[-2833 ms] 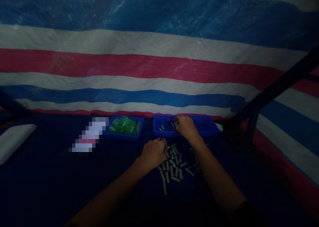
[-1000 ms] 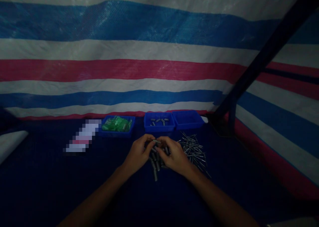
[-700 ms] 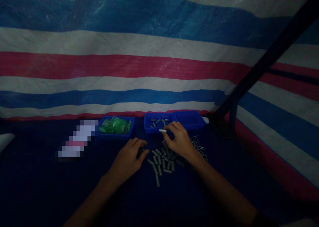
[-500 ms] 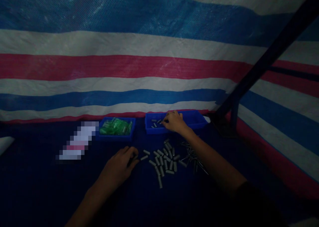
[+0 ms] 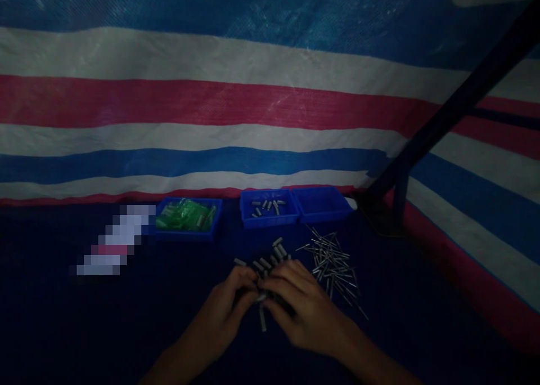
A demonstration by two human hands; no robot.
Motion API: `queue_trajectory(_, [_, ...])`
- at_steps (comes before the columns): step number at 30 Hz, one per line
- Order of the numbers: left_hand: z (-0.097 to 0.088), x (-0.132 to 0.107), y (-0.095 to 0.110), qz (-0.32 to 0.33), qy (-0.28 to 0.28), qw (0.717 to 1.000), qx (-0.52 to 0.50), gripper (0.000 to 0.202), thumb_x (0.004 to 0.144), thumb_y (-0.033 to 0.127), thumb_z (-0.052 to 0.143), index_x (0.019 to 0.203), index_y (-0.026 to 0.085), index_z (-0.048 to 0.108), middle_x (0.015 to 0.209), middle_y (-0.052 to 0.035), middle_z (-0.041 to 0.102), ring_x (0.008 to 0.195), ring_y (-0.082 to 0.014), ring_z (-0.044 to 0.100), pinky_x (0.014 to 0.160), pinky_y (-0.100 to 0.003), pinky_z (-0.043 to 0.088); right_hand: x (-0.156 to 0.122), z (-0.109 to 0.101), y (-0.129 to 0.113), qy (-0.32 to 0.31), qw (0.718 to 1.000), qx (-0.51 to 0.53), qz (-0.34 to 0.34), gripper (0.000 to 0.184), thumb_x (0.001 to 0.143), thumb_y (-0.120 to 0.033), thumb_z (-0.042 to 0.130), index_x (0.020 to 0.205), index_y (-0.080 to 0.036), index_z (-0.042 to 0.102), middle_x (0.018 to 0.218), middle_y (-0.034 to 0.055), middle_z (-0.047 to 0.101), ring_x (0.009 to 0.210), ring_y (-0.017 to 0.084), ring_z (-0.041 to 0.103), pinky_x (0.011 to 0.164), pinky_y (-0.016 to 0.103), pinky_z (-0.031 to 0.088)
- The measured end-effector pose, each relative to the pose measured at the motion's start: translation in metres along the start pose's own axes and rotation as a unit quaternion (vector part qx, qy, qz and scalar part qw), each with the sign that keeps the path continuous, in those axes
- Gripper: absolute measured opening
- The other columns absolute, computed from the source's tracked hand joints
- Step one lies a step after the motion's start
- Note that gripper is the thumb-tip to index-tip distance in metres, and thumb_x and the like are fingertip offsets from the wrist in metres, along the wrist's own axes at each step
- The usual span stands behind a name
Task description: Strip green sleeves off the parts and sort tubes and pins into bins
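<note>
My left hand (image 5: 232,300) and my right hand (image 5: 295,300) meet in the middle of the table, fingertips pinched close together. Between them shows a small pale grey metal piece (image 5: 261,297); both hands grip it, though the fingers cover most of its shape. Under and behind the hands lies a heap of short grey metal cylinders (image 5: 262,264), partly hidden by the right hand. One loose cylinder (image 5: 263,318) points toward me just below the fingertips. Right of my right hand, thin metal pins (image 5: 333,261) are spread in a loose pile.
A blue bin (image 5: 270,222) at the back holds several small metal cylinders; another blue bin (image 5: 324,205) adjoins it. Farther left, a blue tray (image 5: 188,236) contains green plastic bags (image 5: 185,213). Beside it is a blurred-out paper (image 5: 118,236). A dark slanted post (image 5: 439,115) rises at right before striped sheeting.
My right hand has come back from the blue bin to the cylinder heap. My left hand has moved right to meet it, and the view has shifted slightly.
</note>
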State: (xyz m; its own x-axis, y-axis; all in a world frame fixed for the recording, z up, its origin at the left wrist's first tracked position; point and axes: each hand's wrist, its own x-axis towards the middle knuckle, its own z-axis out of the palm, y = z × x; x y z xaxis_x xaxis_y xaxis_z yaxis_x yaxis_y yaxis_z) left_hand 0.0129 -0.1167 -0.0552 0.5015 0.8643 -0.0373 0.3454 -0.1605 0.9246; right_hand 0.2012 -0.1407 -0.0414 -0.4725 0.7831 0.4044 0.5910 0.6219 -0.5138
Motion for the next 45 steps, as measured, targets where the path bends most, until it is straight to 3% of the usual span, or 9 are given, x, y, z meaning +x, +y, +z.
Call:
queue_trajectory(5, [0.004,0.001,-0.005,-0.023,0.036,0.998,-0.041,0.012,0.088,0.027,0.04,0.098,0.022,0.04,0.082,0.0019,0.059,0.08,-0.0123,0.058,0.075,-0.025,0.044,0.005,0.003,0.007,-0.031,0.998,0.054,-0.003,0.018,0.08,-0.014,0.053,0.097,-0.018,0.056,0.088,0.0044,0.057,0.086,0.016,0.051,0.077,0.03,0.044])
queue_trajectory(10, [0.003,0.001,-0.003,-0.034,0.01,0.995,-0.091,0.013,0.087,0.028,0.041,0.098,0.022,0.04,0.077,0.0021,0.058,0.075,-0.0122,0.058,0.07,-0.024,0.046,0.005,0.011,0.006,-0.016,1.0,-0.012,-0.017,0.011,0.086,-0.016,0.047,0.093,-0.017,0.055,0.083,0.0049,0.058,0.08,0.017,0.051,0.076,0.033,0.042])
queue_trajectory(14, [-0.006,0.003,-0.005,-0.014,0.039,0.999,0.001,0.017,0.087,0.032,0.043,0.099,0.021,0.048,0.079,0.0,0.06,0.074,-0.0134,0.058,0.07,-0.026,0.047,0.007,0.007,0.008,0.005,0.999,-0.031,0.016,0.01,0.087,-0.021,0.046,0.088,-0.017,0.055,0.08,0.0045,0.058,0.076,0.017,0.05,0.072,0.033,0.039])
queue_trajectory(19, [-0.019,0.004,-0.009,0.073,0.139,0.965,0.21,0.021,0.08,0.033,0.056,0.098,0.021,0.056,0.087,-0.0024,0.06,0.075,-0.0149,0.058,0.07,-0.029,0.05,0.009,0.004,0.015,0.061,0.995,-0.008,0.075,0.02,0.089,-0.017,0.037,0.075,-0.017,0.051,0.072,0.0026,0.053,0.071,0.015,0.047,0.068,0.031,0.037])
queue_trajectory(26, [-0.011,-0.002,-0.006,0.255,0.129,0.923,0.258,0.019,0.083,0.022,0.056,0.101,0.026,0.058,0.097,-0.0016,0.06,0.089,-0.0134,0.058,0.078,-0.024,0.049,0.011,0.019,-0.002,0.05,0.996,0.012,0.073,0.023,0.088,-0.018,0.039,0.067,-0.018,0.048,0.068,0.001,0.052,0.068,0.014,0.047,0.067,0.03,0.038])
queue_trajectory(29, [-0.012,-0.001,-0.005,0.23,0.127,0.931,0.254,0.016,0.084,0.022,0.054,0.099,0.025,0.06,0.093,-0.0019,0.062,0.085,-0.0135,0.059,0.076,-0.024,0.049,0.012,0.021,-0.005,0.05,0.995,0.027,0.086,0.02,0.088,-0.021,0.041,0.072,-0.018,0.052,0.068,0.001,0.054,0.069,0.014,0.05,0.066,0.03,0.04])
queue_trajectory(33, [-0.013,-0.001,-0.004,0.175,0.12,0.953,0.214,0.014,0.086,0.025,0.049,0.091,0.021,0.061,0.083,-0.0021,0.063,0.078,-0.0134,0.06,0.071,-0.023,0.049,0.009,0.02,-0.006,0.062,0.996,-0.016,0.057,0.022,0.084,-0.029,0.051,0.103,-0.018,0.053,0.082,0.0046,0.061,0.077,0.018,0.054,0.07,0.034,0.042])
queue_trajectory(38, [-0.012,0.001,-0.003,0.13,0.1,0.964,0.209,0.019,0.087,0.029,0.045,0.087,0.021,0.062,0.079,-0.0015,0.063,0.075,-0.0136,0.06,0.069,-0.024,0.048,0.006,0.016,-0.006,0.083,0.992,-0.093,0.007,0.012,0.087,-0.021,0.046,0.091,-0.017,0.057,0.076,0.0039,0.062,0.071,0.016,0.054,0.069,0.032,0.04])
queue_trajectory(45, [-0.028,0.005,-0.015,0.016,0.121,0.936,0.33,0.021,0.082,0.038,0.05,0.092,0.021,0.06,0.095,-0.0035,0.059,0.088,-0.0204,0.058,0.079,-0.035,0.046,0.061,-0.023,0.046,0.105,0.957,-0.251,0.097,0.019,0.086,-0.026,0.049,0.09,-0.015,0.064,0.085,0.0089,0.06,0.084,0.021,0.05,0.073,0.035,0.04])
